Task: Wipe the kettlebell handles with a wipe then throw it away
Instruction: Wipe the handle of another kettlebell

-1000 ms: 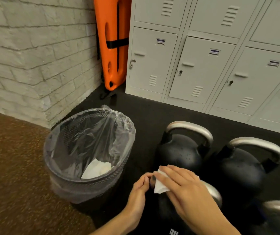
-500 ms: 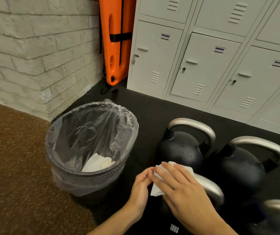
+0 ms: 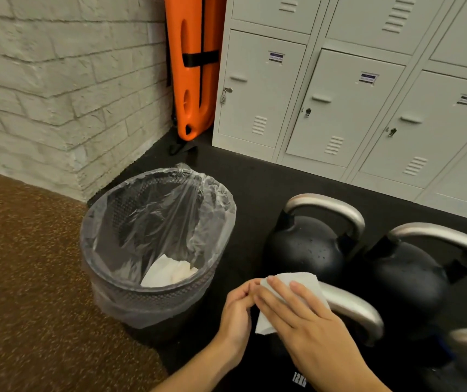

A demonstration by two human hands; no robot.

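A white-painted brick wall (image 3: 57,89) is filling the upper left, meeting a row of pale grey lockers (image 3: 354,103) that are running along the back to the right. An orange board (image 3: 195,66) with a black strap is standing upright in the corner between them, and one locker beside it is wearing a small padlock (image 3: 224,97). Brown speckled carpet (image 3: 23,278) is lying at left, bordering black rubber flooring (image 3: 255,179)

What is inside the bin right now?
Inside the bin, a clear liner and crumpled white paper at the bottom. The near wall hides the rest of the bottom.
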